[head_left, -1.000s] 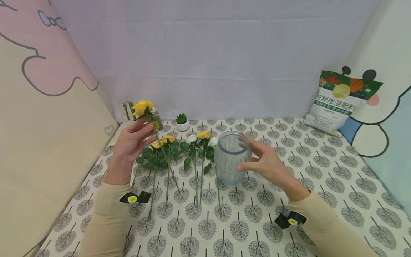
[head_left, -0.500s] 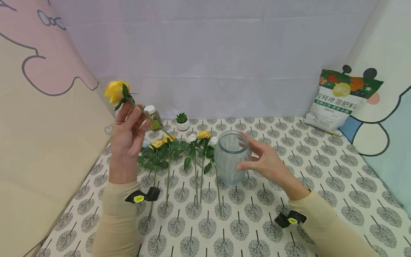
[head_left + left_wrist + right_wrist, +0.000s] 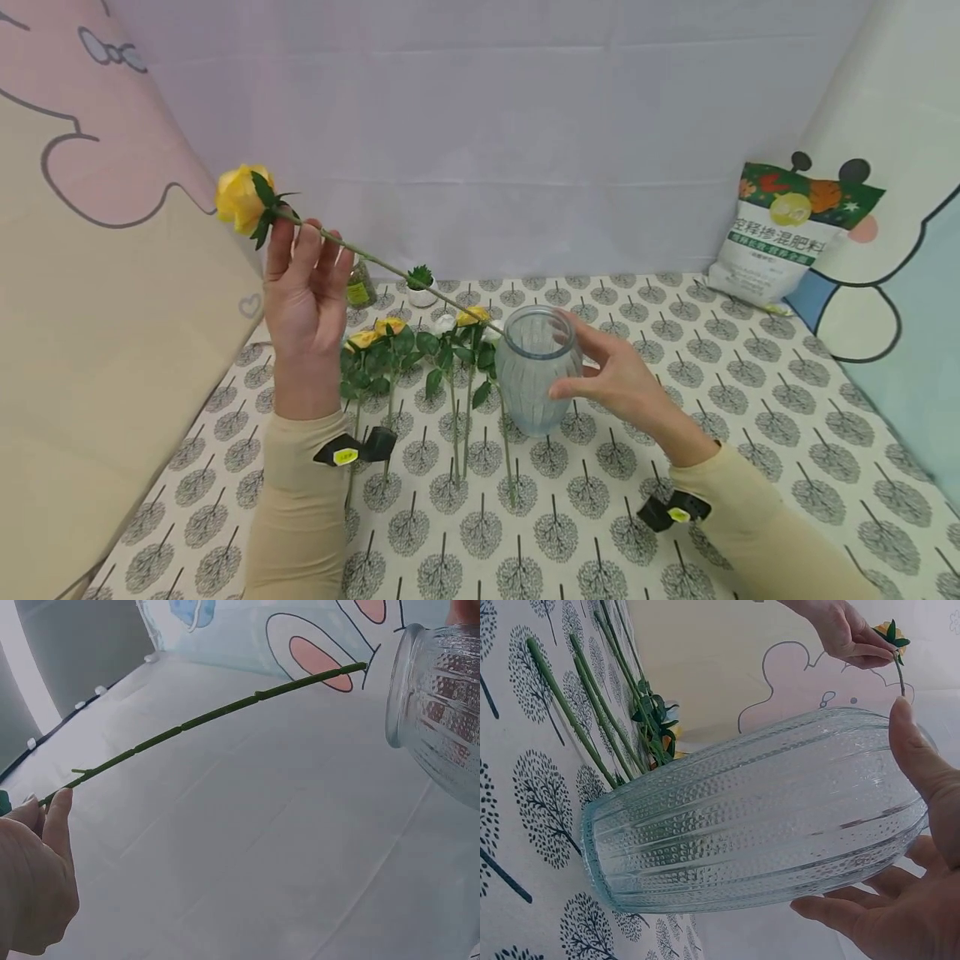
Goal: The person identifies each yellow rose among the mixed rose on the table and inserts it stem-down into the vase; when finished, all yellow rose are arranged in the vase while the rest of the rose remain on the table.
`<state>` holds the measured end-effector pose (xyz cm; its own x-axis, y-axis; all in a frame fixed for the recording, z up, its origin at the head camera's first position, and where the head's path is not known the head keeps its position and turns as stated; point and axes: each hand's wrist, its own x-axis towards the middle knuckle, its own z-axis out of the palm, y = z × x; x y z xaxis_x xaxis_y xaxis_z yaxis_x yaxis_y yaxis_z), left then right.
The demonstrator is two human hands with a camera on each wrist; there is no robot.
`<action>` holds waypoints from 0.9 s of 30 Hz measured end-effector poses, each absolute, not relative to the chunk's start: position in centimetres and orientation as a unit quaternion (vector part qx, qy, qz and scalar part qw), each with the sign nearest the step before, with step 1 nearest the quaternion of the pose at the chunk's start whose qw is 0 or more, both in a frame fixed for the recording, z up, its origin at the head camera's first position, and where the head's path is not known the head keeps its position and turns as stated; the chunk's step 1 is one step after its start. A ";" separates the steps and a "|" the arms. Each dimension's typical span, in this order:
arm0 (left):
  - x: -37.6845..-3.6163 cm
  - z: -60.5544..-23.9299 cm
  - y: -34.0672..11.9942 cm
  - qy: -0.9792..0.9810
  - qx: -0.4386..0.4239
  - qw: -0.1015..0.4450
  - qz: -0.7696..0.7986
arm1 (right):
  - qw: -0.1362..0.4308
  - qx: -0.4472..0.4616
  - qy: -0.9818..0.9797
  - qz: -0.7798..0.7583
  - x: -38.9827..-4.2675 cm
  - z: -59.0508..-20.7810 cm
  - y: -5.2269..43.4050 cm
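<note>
In the head view my left hand (image 3: pixel 306 317) pinches a yellow rose (image 3: pixel 243 200) by its stem, right below the bloom. The long green stem slants down to the right, and its tip overlaps the vase rim in this view. From the left wrist, the bare stem end (image 3: pixel 352 668) shows outside the mouth of the clear ribbed glass vase (image 3: pixel 442 705), apart from it. My right hand (image 3: pixel 622 379) holds this vase around its right side, thumb in front and fingers behind. The vase (image 3: pixel 757 817) stands upright on the patterned cloth, with no flower inside.
Several yellow and white roses (image 3: pixel 390 354) lie left of the vase, stems toward me. Behind them stand a small potted succulent (image 3: pixel 422 287) and a jar (image 3: pixel 361 285), partly hidden by the left hand. A fertilizer bag (image 3: pixel 780 237) leans at the back right.
My left hand has raised the yellow rose up and to the left, then tilted it so the stem swings rightward to the vase. The right hand stays on the vase.
</note>
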<state>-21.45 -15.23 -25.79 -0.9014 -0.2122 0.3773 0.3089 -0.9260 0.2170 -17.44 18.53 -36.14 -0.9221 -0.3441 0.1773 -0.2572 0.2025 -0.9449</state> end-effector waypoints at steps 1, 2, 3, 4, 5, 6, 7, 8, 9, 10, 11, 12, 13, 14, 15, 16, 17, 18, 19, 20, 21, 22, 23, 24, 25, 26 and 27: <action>-21.5 -25.7 -15.0 -0.136 -0.174 0.141 -0.965 | 0.036 -0.196 0.775 -0.600 -17.4 -36.1 18.5; -21.5 -25.7 -14.8 -0.139 -0.172 0.147 -0.964 | 0.035 -0.197 0.775 -0.600 -17.4 -36.1 18.5; -21.5 -25.7 -14.4 -0.146 -0.171 0.155 -0.962 | 0.035 -0.199 0.774 -0.601 -17.4 -36.1 18.5; -21.5 -25.8 -14.1 -0.150 -0.171 0.157 -0.961 | 0.035 -0.200 0.773 -0.601 -17.4 -36.1 18.5; -21.6 -25.9 -13.8 -0.154 -0.172 0.155 -0.961 | 0.035 -0.201 0.772 -0.601 -17.4 -36.1 18.5; -21.6 -26.1 -13.4 -0.162 -0.177 0.152 -0.959 | 0.033 -0.201 0.773 -0.601 -17.4 -36.1 18.5; -21.6 -26.3 -13.0 -0.173 -0.180 0.147 -0.957 | 0.032 -0.201 0.774 -0.600 -17.4 -36.0 18.5; -21.6 -26.5 -12.6 -0.184 -0.184 0.142 -0.955 | 0.031 -0.202 0.775 -0.599 -17.4 -36.0 18.5; -21.6 -26.8 -12.2 -0.195 -0.189 0.136 -0.953 | 0.031 -0.203 0.774 -0.600 -17.4 -36.0 18.5; -21.6 -27.1 -11.9 -0.204 -0.194 0.130 -0.951 | 0.030 -0.203 0.774 -0.599 -17.4 -36.0 18.5; -21.7 -27.4 -11.6 -0.209 -0.199 0.122 -0.950 | 0.030 -0.204 0.774 -0.599 -17.4 -36.0 18.5; -21.7 -27.6 -11.3 -0.222 -0.203 0.122 -0.946 | 0.030 -0.205 0.773 -0.599 -17.4 -36.0 18.5; -21.7 -27.8 -11.1 -0.230 -0.207 0.120 -0.943 | 0.030 -0.205 0.773 -0.599 -17.4 -35.9 18.4; -21.8 -28.0 -10.9 -0.236 -0.210 0.118 -0.941 | 0.031 -0.206 0.772 -0.600 -17.5 -35.9 18.4; -21.8 -28.2 -10.7 -0.238 -0.212 0.116 -0.941 | 0.031 -0.206 0.772 -0.600 -17.5 -36.0 18.4; -21.9 -28.3 -10.5 -0.241 -0.213 0.114 -0.940 | 0.030 -0.206 0.774 -0.598 -17.5 -36.0 18.4; -21.9 -28.5 -10.4 -0.243 -0.214 0.112 -0.940 | 0.030 -0.207 0.774 -0.598 -17.5 -35.9 18.4; -22.0 -28.6 -10.2 -0.246 -0.212 0.112 -0.939 | 0.031 -0.207 0.775 -0.597 -17.5 -35.9 18.4; -22.0 -28.7 -10.1 -0.246 -0.208 0.110 -0.940 | 0.031 -0.207 0.775 -0.596 -17.5 -35.9 18.5; -22.0 -28.8 -9.9 -0.249 -0.203 0.111 -0.941 | 0.031 -0.207 0.775 -0.596 -17.5 -36.0 18.5; -22.0 -28.9 -9.7 -0.250 -0.198 0.109 -0.941 | 0.032 -0.208 0.775 -0.596 -17.5 -36.0 18.5; -22.0 -29.0 -9.5 -0.255 -0.194 0.109 -0.941 | 0.032 -0.207 0.775 -0.597 -17.5 -35.9 18.5; -22.0 -29.1 -9.4 -0.259 -0.191 0.107 -0.941 | 0.034 -0.206 0.774 -0.598 -17.5 -36.0 18.5; -22.0 -29.1 -9.2 -0.265 -0.188 0.106 -0.940 | 0.034 -0.206 0.774 -0.598 -17.5 -36.0 18.6; -22.0 -29.2 -9.0 -0.271 -0.186 0.106 -0.938 | 0.035 -0.205 0.774 -0.598 -17.5 -36.0 18.6; -22.0 -29.3 -8.8 -0.276 -0.188 0.103 -0.937 | 0.035 -0.204 0.774 -0.598 -17.5 -36.0 18.6; -22.0 -29.4 -8.6 -0.283 -0.191 0.100 -0.935 | 0.035 -0.203 0.774 -0.598 -17.5 -36.0 18.7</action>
<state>-22.00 -8.64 -29.38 -0.9070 -0.0782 0.4138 0.2947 -0.8197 0.4911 -17.47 18.67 -36.01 -0.9153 -0.3558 0.1888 -0.2725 0.2018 -0.9408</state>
